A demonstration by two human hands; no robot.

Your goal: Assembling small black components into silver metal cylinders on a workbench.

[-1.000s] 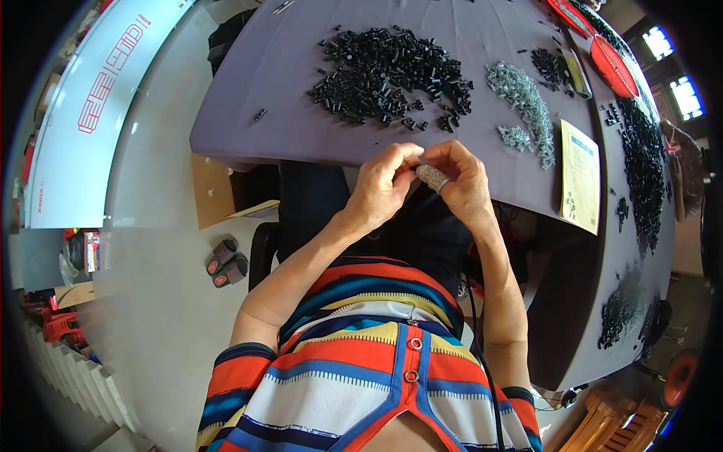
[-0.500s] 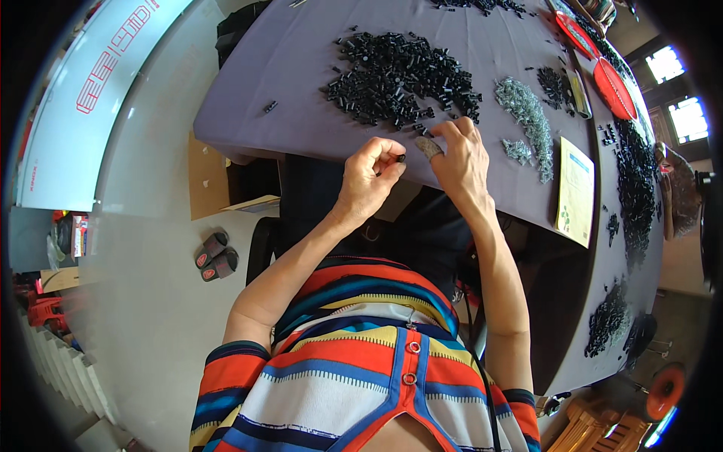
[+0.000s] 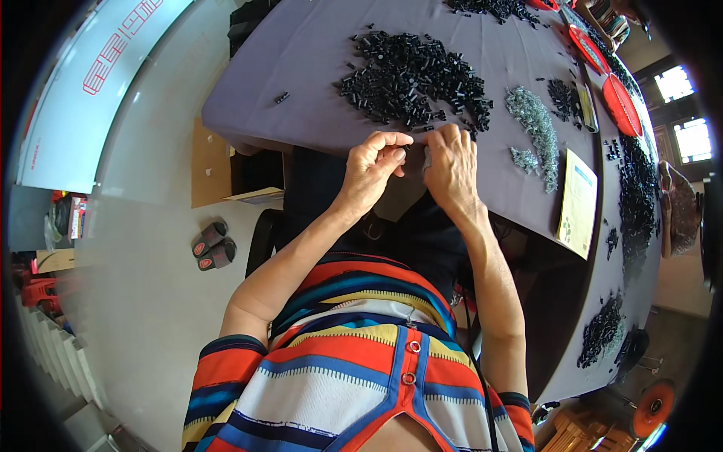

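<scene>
My left hand (image 3: pixel 369 172) is closed in a pinch over the table's near edge, holding a small black cylindrical part (image 3: pixel 406 147) between thumb and fingertips. Close on its right, my right hand (image 3: pixel 453 169) has its fingers curled together and turned toward the left hand; whatever they hold is hidden. A greyish wrap (image 3: pixel 427 157) covers one of its digits. Just beyond both hands spreads a pile of small black cylindrical parts (image 3: pixel 410 75). To the right of it lies a strip of small clear pieces (image 3: pixel 538 132).
A purple-grey cloth (image 3: pixel 263 60) covers the table. At right lie a yellow booklet (image 3: pixel 578 203), red trays (image 3: pixel 621 104) and more black parts (image 3: pixel 638 203). One loose black part (image 3: pixel 282 98) sits far left. An open cardboard box (image 3: pixel 212 169) and slippers (image 3: pixel 215 245) are on the floor.
My right hand has drawn back from the pile's near edge and turned toward my left hand, its fingers now closer together. My left hand keeps its pinch on the black part.
</scene>
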